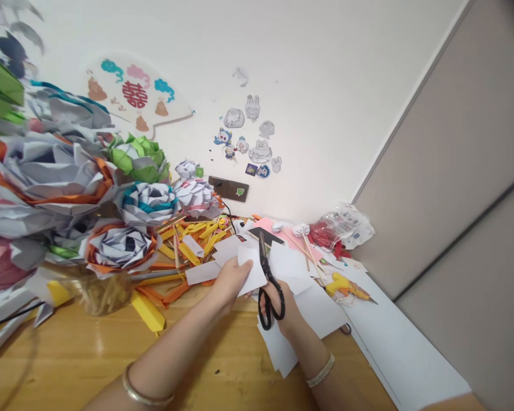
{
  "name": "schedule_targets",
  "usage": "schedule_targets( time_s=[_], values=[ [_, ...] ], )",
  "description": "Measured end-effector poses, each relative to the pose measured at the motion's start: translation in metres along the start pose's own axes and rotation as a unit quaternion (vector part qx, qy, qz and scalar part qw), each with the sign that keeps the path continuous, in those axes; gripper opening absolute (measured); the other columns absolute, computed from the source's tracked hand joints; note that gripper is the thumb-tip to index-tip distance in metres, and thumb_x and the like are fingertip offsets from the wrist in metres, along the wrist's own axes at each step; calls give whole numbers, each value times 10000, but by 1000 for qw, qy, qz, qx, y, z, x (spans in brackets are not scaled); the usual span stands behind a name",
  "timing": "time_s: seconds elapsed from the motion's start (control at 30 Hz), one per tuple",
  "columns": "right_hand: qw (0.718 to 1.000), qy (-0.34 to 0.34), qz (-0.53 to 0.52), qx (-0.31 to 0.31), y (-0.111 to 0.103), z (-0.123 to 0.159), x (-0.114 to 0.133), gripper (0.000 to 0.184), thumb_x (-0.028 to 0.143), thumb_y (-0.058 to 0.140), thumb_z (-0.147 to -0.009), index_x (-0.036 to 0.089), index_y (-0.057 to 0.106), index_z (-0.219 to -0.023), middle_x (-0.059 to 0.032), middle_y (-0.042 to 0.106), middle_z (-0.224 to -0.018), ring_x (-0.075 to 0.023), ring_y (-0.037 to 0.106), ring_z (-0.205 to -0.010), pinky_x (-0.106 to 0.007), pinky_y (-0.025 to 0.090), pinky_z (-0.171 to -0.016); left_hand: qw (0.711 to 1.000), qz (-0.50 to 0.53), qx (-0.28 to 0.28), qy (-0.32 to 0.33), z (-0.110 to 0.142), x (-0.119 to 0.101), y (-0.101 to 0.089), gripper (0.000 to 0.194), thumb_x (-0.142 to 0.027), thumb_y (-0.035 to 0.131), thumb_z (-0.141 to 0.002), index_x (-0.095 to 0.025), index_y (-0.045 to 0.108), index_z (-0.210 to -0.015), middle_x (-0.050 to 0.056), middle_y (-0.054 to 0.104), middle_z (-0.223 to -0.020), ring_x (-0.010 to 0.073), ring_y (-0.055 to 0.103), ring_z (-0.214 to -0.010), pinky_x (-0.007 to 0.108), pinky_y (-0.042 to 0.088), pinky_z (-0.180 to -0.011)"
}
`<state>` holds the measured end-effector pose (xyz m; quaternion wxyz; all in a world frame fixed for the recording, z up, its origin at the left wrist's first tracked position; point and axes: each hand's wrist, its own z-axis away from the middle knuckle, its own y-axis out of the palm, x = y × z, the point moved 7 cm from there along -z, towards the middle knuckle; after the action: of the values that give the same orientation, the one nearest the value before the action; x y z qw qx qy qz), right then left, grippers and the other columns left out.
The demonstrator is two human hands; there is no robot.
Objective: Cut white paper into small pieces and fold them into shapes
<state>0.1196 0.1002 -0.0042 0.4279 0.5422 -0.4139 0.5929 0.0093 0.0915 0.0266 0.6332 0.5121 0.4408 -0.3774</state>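
Observation:
My left hand (232,278) pinches a small piece of white paper (251,268), thumb on top. In my right hand (276,297) is a pair of black-handled scissors (265,268), its blades pointing away from me along the right edge of that paper. The fingers of the right hand sit in the handle loops. Whether the blades touch the paper, I cannot tell. Below and to the right of the hands lie loose white sheets (317,305), partly hidden by my right wrist.
Folded paper flowers (139,248) crowd the left side. Orange and yellow paper strips (197,240) lie behind my left hand. At right are a yellow glue gun (346,287), wooden sticks (310,251), a clear plastic bag (338,225) and a long white board (394,331). The wall rises behind.

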Motion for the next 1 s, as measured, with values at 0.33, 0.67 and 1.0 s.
schedule_targets(
  time_s=[0.33,0.67,1.0],
  values=[
    [867,-72,433,-236,-99,-1,35,185,357,543,-743,187,611,-767,-42,619,-613,-201,579,-598,-257,380,-523,993,93,-63,36,-20,-8,-37,200,-198,506,-829,-137,517,-1019,109,706,-699,231,675,-566,355,547,-547],
    [770,98,576,-255,-165,13,26,200,322,521,-777,151,615,-822,-137,667,-851,-284,621,-816,-314,413,-604,982,161,-94,26,-23,-11,-58,207,-130,394,-863,-102,501,-1038,115,697,-757,211,687,-676,355,565,-650],
    [767,50,589,-250,-145,14,35,232,193,431,-819,139,624,-936,-149,595,-1025,-241,589,-922,-290,422,-694,987,130,-93,5,-23,-2,-61,355,-371,300,-911,-111,518,-1014,97,677,-666,217,670,-556,357,559,-548]
  ],
)
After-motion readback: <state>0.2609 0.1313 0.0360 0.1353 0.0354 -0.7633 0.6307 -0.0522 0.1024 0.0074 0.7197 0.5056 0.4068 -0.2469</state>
